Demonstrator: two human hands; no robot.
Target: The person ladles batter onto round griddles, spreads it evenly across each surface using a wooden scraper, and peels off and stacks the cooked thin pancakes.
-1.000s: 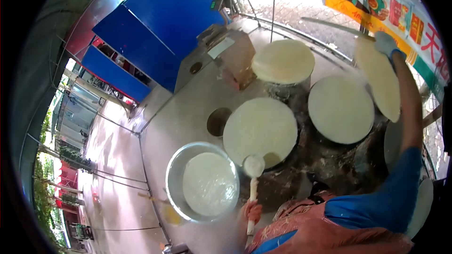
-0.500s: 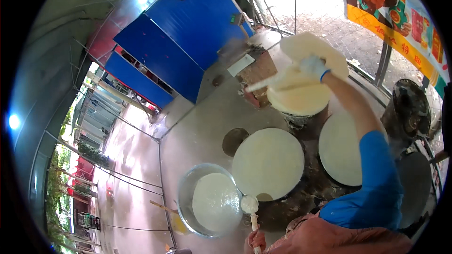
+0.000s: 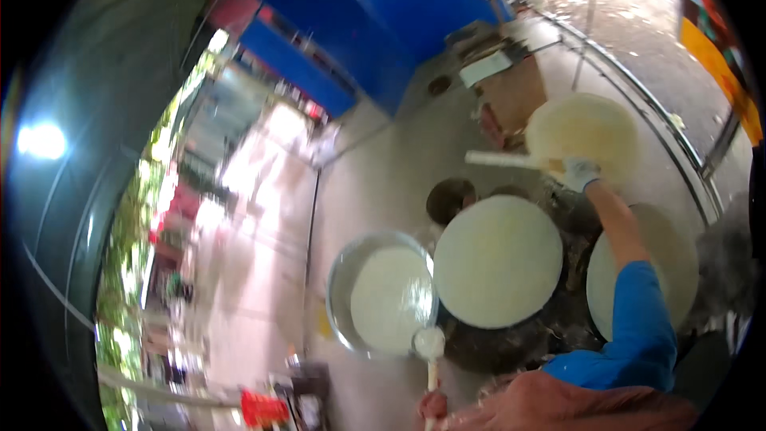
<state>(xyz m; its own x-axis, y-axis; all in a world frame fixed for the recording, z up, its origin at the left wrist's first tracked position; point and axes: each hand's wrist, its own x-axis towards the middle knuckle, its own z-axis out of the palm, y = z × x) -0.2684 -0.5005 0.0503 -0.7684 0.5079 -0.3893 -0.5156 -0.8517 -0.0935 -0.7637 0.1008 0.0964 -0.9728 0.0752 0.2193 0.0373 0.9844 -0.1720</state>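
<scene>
My left hand (image 3: pixel 432 405) is closed around the handle of a ladle (image 3: pixel 429 343) with pale batter in its bowl. The ladle's bowl is beside the lower right rim of a large metal basin (image 3: pixel 338 319) holding white batter (image 3: pixel 387 303). My right hand (image 3: pixel 581 174), in a white glove, grips a long pale flat stick (image 3: pixel 503 160) that points left. Just beyond that hand lies a pale yellowish round sheet (image 3: pixel 586 132). Nearer to me, a round cooking surface covered in white (image 3: pixel 499 263) stands right of the basin, and another pale round (image 3: pixel 662 267) lies partly behind my right forearm.
Steam rises at the right rim. A brown box (image 3: pixel 515 88) with a white flat item (image 3: pixel 485 69) stands beyond the stick. Blue panels (image 3: pixel 367 24) are at the back, a metal rail (image 3: pixel 662 116) at the right. A red object (image 3: pixel 263 409) lies lower left.
The view has turned, shifting the scene. My right hand with the stick has come nearer to me. Two overlapping pale rounds were under it before; one round sheet now shows beyond it.
</scene>
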